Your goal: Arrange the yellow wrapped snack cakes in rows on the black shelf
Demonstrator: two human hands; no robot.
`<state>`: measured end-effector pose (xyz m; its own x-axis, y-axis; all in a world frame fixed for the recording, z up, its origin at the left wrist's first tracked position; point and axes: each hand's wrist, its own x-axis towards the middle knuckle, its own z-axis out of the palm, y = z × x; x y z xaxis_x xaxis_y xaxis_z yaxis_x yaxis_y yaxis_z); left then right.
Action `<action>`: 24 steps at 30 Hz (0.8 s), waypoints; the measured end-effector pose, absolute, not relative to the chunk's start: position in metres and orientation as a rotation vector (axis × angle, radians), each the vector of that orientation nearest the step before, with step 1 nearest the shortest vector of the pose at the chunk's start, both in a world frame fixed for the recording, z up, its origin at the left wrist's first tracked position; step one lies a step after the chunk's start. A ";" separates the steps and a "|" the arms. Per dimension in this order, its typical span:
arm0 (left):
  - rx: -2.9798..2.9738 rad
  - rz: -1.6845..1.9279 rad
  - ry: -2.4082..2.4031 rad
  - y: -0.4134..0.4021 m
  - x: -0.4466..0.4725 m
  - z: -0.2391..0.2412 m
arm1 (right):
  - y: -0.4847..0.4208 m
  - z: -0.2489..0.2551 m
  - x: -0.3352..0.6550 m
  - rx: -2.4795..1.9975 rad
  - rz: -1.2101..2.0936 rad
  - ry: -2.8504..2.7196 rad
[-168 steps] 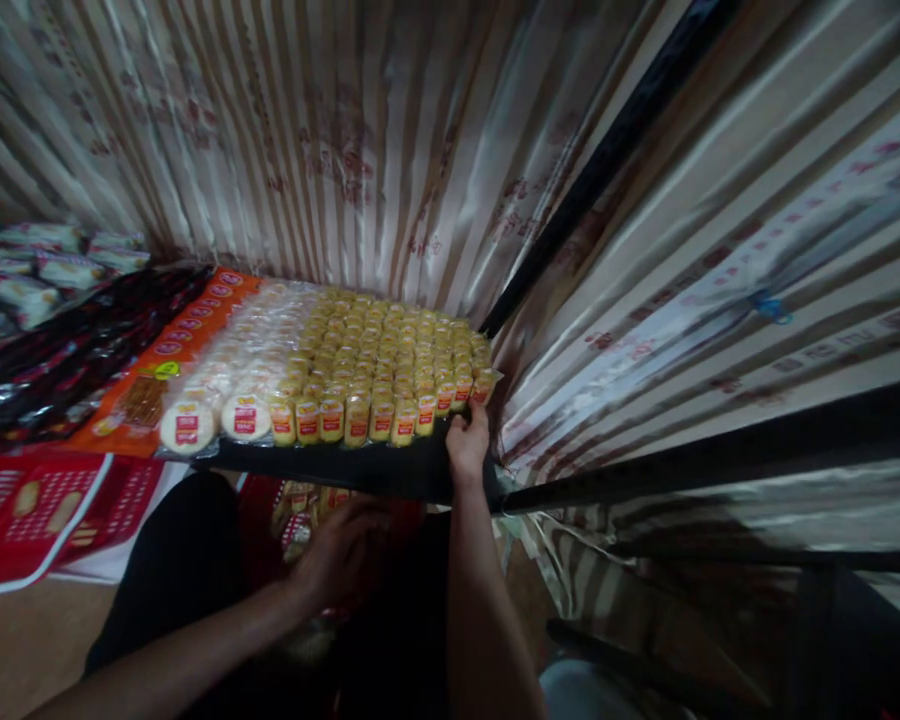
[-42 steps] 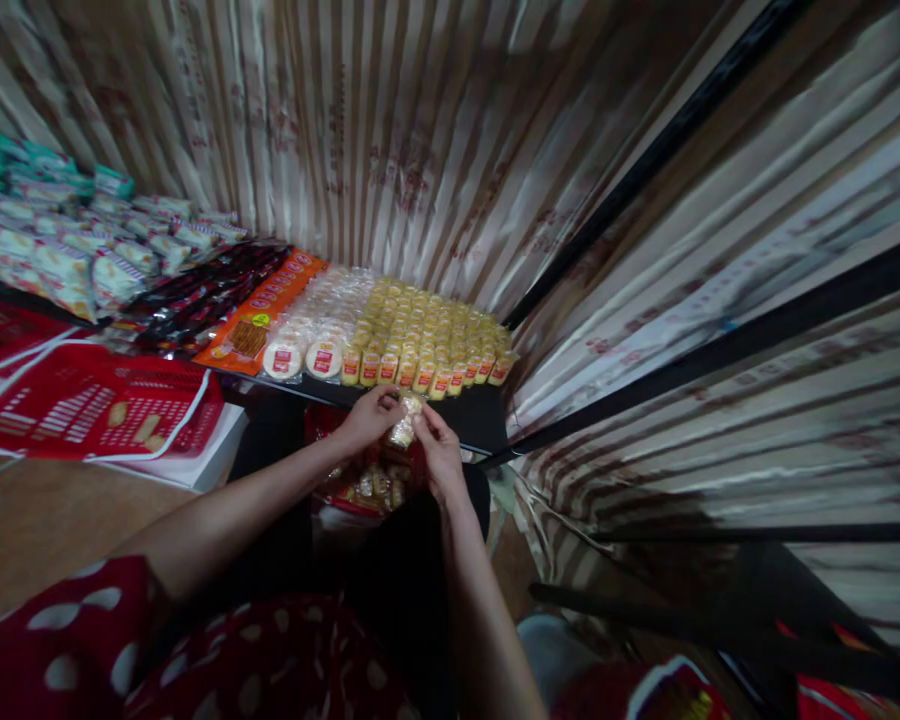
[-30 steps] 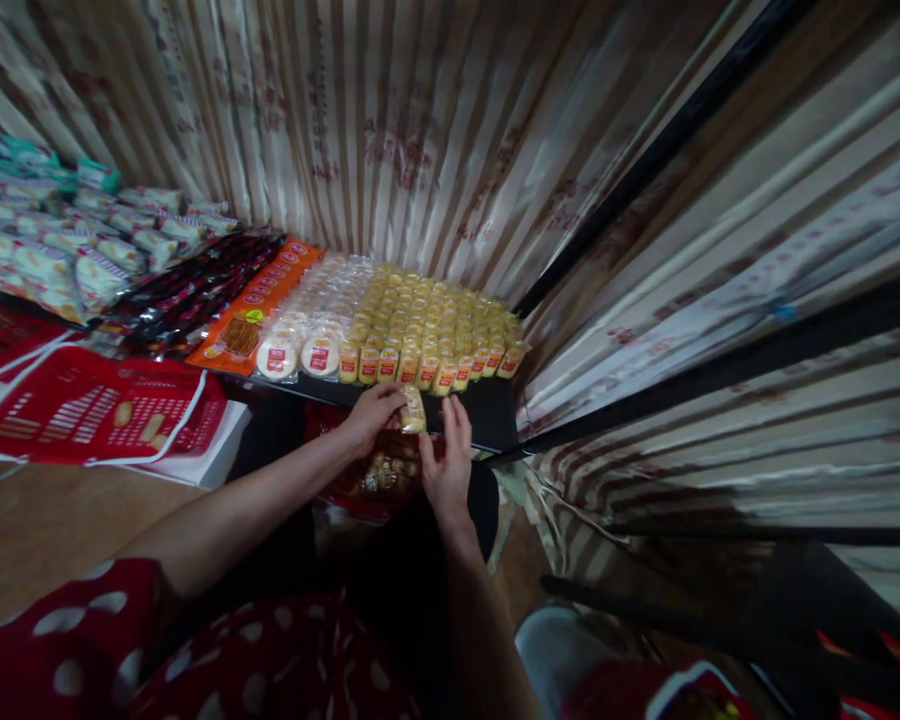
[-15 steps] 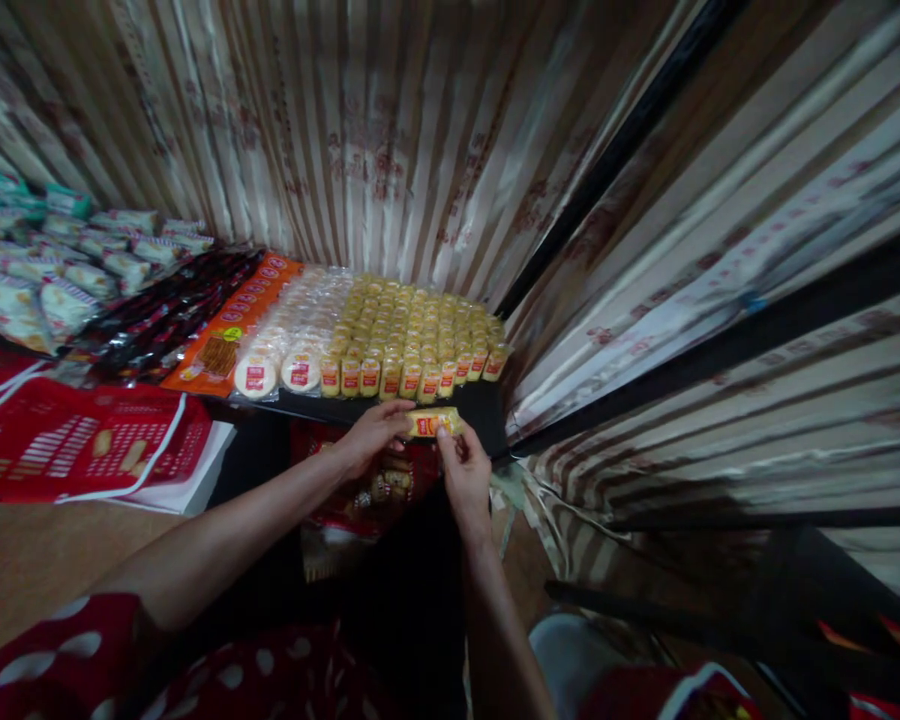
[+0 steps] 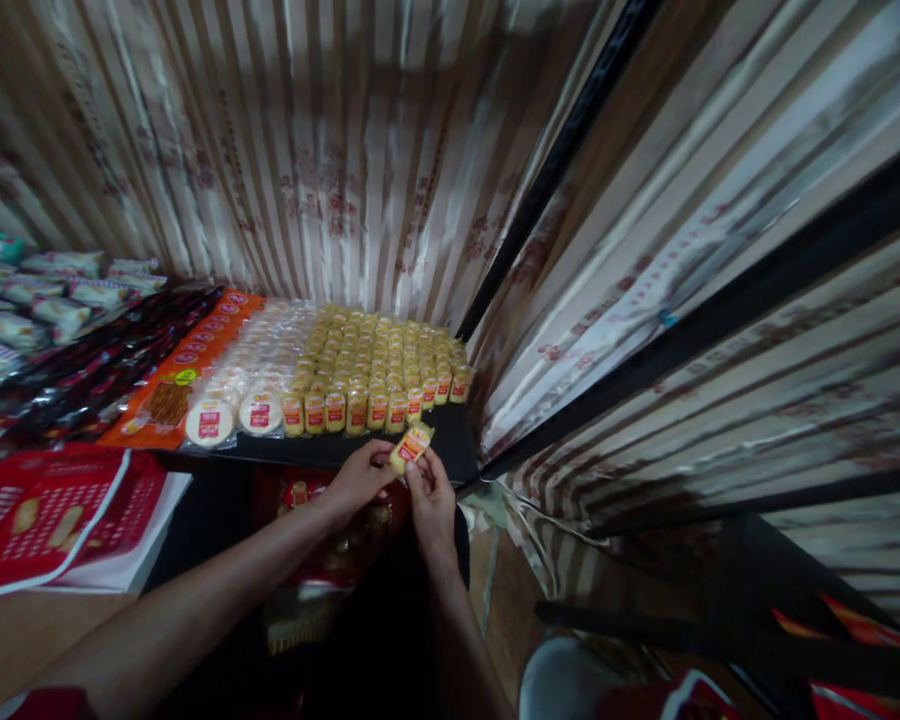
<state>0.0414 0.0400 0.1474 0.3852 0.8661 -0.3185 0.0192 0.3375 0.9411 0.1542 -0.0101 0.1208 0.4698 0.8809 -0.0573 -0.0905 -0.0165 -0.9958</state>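
A small yellow snack packet with a red label (image 5: 411, 446) is pinched between my left hand (image 5: 360, 477) and my right hand (image 5: 429, 493), just in front of the black shelf edge (image 5: 330, 452). On the shelf stand several rows of the same yellow packets (image 5: 379, 370), and beside them rows of round white packets with red labels (image 5: 236, 400). Below my hands a red bag (image 5: 311, 520) holds more such packets, partly hidden by my arms.
Orange snack packs (image 5: 172, 385) and dark wrapped packs (image 5: 67, 385) lie left on the shelf, with pale packets (image 5: 37, 300) further left. A red-and-white printed box (image 5: 52, 510) sits lower left. Striped curtains (image 5: 330, 160) and black shelf bars (image 5: 690, 320) close in behind and right.
The packet has turned from lying level to tilted between my fingers. The view has shifted, with the shelf now a little lower and further left in the picture.
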 end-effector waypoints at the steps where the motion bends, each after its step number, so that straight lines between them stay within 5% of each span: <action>1: 1.193 0.699 1.065 0.045 0.041 0.149 | -0.009 0.121 0.158 -1.380 0.886 -0.784; 13: 1.950 0.669 1.087 0.104 0.087 0.182 | 0.017 0.116 0.191 -1.459 0.722 -0.953; 24: 2.418 0.432 0.989 0.147 0.163 0.189 | 0.047 0.106 0.216 -1.674 0.127 -1.084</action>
<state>0.1629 0.1471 0.1893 0.6874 0.7188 0.1036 0.5642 -0.6184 0.5471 0.2163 0.0469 0.1065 0.5777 0.7010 0.4181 0.5851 0.0015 -0.8110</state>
